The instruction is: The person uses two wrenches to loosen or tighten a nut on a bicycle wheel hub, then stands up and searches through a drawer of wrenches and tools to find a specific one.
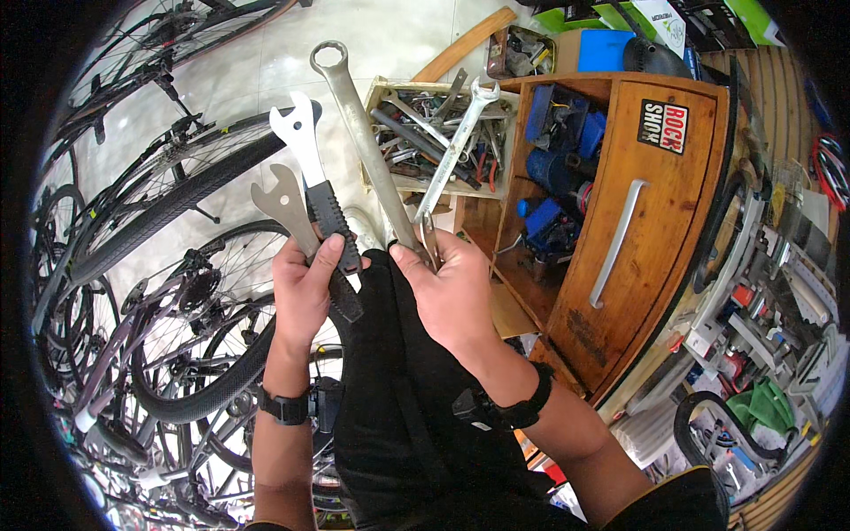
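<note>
My left hand (299,296) is closed around two flat open-ended spanners. One is a bright silver pedal spanner (305,142) with a black ribbed grip; the other is a duller, shorter-looking cone spanner (285,196) with a dark handle. In my right hand (453,296), thumb pressed on the shafts, is a long combination spanner (354,124), its ring end pointing up and away. A slimmer combination spanner (456,150) fans out to its right, open jaw at the far end. Between them a small curved metal piece (428,234) shows by my fingers; its kind is unclear.
Beyond my right hand lies a wooden drawer (376,177) full of loose tools. A wooden cabinet (611,203) with a metal handle stands right, blue bins (553,226) inside. Bicycles (186,195) crowd the left. A cluttered workbench (753,354) runs along the far right.
</note>
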Demonstrator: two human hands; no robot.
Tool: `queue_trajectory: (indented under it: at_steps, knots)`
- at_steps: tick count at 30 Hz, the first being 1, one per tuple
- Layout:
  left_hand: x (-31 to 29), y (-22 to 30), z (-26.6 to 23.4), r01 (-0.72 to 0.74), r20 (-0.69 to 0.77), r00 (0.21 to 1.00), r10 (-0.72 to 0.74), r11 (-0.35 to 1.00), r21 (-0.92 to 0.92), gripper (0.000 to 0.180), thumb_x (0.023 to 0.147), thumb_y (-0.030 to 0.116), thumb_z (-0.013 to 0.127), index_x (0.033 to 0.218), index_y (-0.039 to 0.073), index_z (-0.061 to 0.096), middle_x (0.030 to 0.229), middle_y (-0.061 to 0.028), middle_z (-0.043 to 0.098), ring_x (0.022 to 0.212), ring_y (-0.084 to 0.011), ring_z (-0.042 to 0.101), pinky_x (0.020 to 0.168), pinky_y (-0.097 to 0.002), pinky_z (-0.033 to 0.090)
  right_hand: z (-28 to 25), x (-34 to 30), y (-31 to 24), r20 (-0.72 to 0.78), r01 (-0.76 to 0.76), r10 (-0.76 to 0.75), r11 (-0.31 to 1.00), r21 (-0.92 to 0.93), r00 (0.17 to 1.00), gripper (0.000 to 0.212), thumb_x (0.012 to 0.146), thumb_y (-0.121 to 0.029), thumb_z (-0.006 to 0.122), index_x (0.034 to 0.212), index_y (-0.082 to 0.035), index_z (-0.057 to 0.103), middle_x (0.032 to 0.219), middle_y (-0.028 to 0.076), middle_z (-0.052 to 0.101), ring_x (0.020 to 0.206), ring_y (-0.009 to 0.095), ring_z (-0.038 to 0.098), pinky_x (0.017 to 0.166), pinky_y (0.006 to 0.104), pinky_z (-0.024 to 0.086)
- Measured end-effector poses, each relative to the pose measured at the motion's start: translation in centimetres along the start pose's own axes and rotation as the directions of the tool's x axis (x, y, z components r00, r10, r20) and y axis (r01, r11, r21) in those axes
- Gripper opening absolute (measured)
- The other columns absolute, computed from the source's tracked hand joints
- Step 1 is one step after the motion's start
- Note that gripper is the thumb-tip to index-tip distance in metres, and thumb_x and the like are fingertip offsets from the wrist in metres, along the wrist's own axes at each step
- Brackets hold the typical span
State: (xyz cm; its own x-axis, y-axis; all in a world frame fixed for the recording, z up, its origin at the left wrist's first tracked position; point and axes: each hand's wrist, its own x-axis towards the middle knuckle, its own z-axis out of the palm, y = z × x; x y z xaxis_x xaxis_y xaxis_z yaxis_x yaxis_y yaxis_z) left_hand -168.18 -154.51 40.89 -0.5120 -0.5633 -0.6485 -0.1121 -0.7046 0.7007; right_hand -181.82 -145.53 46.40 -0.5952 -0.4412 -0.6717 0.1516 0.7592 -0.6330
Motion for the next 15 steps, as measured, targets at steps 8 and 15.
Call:
queue_trajectory:
  at_steps: [8,15]
  knots:
    - [0.6,0.0,0.7,0.013,0.004,1.0,-0.014,0.999,0.035,0.017,0.094,0.01,0.058,0.1,-0.006,0.057,0.086,-0.0067,0.064,0.074,-0.0146,0.065,0.069,-0.0271,0.055,-0.4,0.0,0.5,0.029,0.063,-0.063,0.998,-0.013,0.998,0.018,0.084,-0.016,0.068,0.086,0.001,0.063,0.064,0.014,0.06,0.052,0.023,0.051,0.054,0.0345,0.043]
    - [2.7,0.0,1.4,-0.045,0.1,0.995,0.021,0.97,0.241,0.017,0.09,0.012,0.064,0.095,-0.005,0.061,0.08,-0.0035,0.066,0.072,-0.0082,0.06,0.065,-0.0225,0.05,-1.8,-1.2,-0.8,0.238,0.091,-0.036,0.971,-0.223,0.971,0.015,0.083,-0.011,0.069,0.093,0.0,0.066,0.063,0.006,0.054,0.057,0.011,0.046,0.055,0.0285,0.039]
